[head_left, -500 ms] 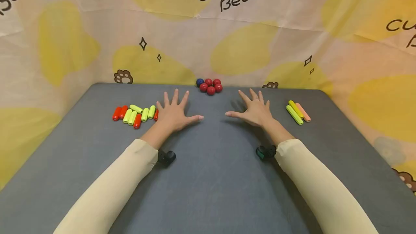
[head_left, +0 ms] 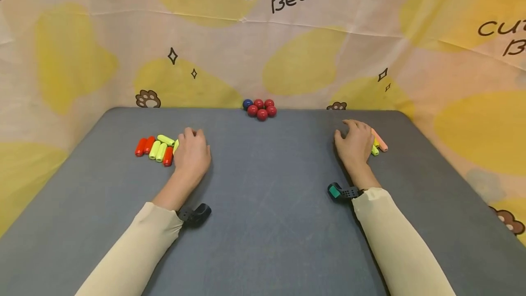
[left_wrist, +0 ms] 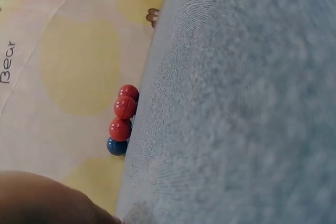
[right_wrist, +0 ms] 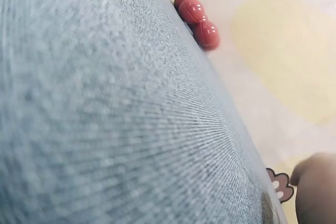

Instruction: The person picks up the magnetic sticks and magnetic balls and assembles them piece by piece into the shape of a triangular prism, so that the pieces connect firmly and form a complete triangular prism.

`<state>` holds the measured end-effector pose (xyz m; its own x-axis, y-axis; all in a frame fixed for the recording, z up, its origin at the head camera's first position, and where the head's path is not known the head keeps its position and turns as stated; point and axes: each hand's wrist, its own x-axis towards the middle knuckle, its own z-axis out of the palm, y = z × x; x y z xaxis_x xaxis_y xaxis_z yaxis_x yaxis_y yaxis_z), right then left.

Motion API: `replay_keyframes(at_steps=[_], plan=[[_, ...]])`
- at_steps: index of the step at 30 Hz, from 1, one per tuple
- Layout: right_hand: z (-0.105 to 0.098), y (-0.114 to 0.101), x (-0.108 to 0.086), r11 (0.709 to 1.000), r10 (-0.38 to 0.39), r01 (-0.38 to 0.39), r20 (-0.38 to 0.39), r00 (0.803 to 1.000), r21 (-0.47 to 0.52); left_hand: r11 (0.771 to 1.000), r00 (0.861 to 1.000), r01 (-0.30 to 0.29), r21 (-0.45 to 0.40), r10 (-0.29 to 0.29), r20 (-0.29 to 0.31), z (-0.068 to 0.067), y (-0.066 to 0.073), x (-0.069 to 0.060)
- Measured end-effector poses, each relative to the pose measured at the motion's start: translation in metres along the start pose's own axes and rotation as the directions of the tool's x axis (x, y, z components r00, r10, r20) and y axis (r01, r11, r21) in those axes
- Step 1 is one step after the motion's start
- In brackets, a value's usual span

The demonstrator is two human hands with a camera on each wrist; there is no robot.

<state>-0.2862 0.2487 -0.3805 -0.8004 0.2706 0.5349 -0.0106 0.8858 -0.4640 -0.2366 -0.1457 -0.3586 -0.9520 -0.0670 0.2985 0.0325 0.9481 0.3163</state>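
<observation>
Head view: coloured sticks [head_left: 155, 150] lie outward of both hands [head_left: 192, 153] [head_left: 358, 144].

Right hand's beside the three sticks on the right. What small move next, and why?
I'd probably ease the right hand slightly rightward, towards the pink stick: that stick shows beyond the hand's outer edge, the yellow stick and green stick are partly hidden by the hand, and the thumb sits on the side away from all three.
</observation>
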Motion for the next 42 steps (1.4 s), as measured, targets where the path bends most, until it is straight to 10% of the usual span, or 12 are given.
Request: replay_keyframes(at_steps=[8, 18, 29, 42], plan=[[-0.006, 0.002, 0.001, 0.971, 0.239, -0.238, 0.056, 0.969, -0.032, 0.997, 0.998, -0.054, -0.049, 0.052, -0.037, 0.011, -0.006, 0.0], [-0.009, 0.001, 0.0, 0.953, 0.299, -0.29, 0.126, 0.946, -0.088, 0.961, 0.994, -0.103, -0.256, 0.108, 0.005, 0.021, -0.009, 0.007], [-0.008, 0.001, -0.001, 0.947, 0.314, -0.299, 0.135, 0.94, -0.116, 0.937, 0.989, -0.102, -0.334, 0.133, 0.071, 0.022, -0.009, 0.002], [-0.001, -0.004, -0.004, 0.979, 0.163, -0.184, 0.211, 0.964, 0.083, 0.936, 0.987, -0.105, -0.337, 0.138, 0.076, 0.023, -0.009, 0.003]])
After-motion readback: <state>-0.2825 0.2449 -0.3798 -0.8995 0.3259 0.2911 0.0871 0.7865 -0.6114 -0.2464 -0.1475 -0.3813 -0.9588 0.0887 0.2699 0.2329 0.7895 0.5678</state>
